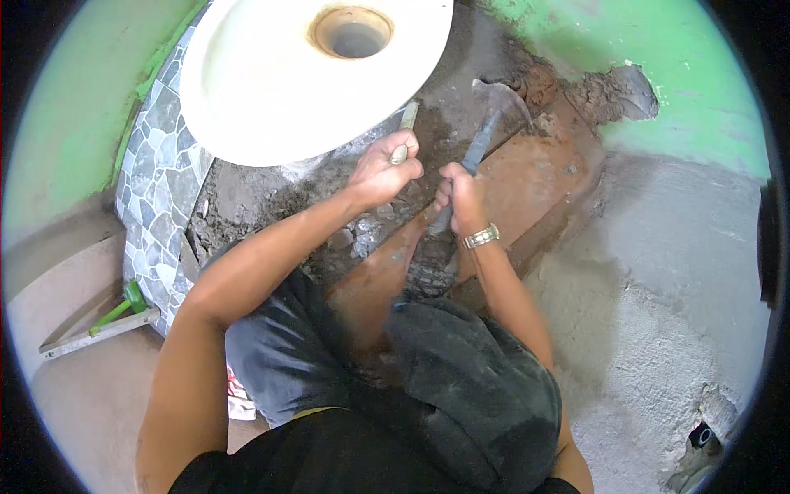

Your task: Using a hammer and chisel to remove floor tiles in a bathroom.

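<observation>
My left hand (389, 165) is closed around a pale, dusty bar-like tool (408, 116), perhaps a chisel, at the edge of the white ceramic fixture. Its far end reaches the fixture's rim, and whether it touches cannot be told. To the right, my right hand (458, 194) grips a hammer by its dark handle (481, 143). The hammer's curved metal head (503, 97) is over the broken, dirty floor, near the wall's foot. The white oval ceramic fixture (271, 92), with a round stained drain hole (353, 37), fills the top of the view.
Rubble (365, 238) lies below my left hand. Brown floor tiles (531, 179) extend rightward. Stone-pattern tiles (162, 167) border the left side. A green-handled tool (117, 313) rests by a metal straightedge (99, 336). The green wall has a broken patch (623, 92); a pipe end (703, 436) shows lower right.
</observation>
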The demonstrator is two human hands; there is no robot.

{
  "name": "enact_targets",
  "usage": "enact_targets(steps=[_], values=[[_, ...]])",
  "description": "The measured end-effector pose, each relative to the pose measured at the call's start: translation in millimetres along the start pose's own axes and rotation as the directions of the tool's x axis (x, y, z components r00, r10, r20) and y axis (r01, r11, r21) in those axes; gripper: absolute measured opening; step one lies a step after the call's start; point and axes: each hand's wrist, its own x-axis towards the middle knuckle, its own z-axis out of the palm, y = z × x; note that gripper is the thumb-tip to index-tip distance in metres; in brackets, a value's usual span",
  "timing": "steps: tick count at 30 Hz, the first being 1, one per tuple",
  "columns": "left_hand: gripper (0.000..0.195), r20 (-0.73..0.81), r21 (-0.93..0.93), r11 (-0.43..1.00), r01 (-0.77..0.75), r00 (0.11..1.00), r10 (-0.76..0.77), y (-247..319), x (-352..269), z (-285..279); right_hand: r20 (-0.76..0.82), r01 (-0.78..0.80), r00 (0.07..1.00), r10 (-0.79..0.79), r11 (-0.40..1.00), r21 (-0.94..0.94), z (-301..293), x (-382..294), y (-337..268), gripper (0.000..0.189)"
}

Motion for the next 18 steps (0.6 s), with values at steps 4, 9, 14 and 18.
enact_targets(steps=[4,9,14,18], values=[[0.013,0.047,-0.042,0.998,-0.051,0.997,0.053,-5,-8,-12,0.101,-0.157,0.973,0.207,0.917,-0.366,-8,4,3,0.02],[0.008,0.106,0.093,0.995,-0.026,0.994,0.016,3,-10,-20,0.155,-0.085,0.976,0.153,0.922,-0.377,-15,9,1,0.022],[0.016,-0.058,-0.104,0.992,-0.073,0.996,0.067,-10,8,-69,0.163,0.018,0.986,0.048,0.924,-0.383,-6,7,6,0.029],[0.017,-0.01,-0.232,0.95,-0.21,0.977,0.213,1,10,-56,0.169,0.137,0.983,-0.069,0.892,-0.43,-14,7,-13,0.041]])
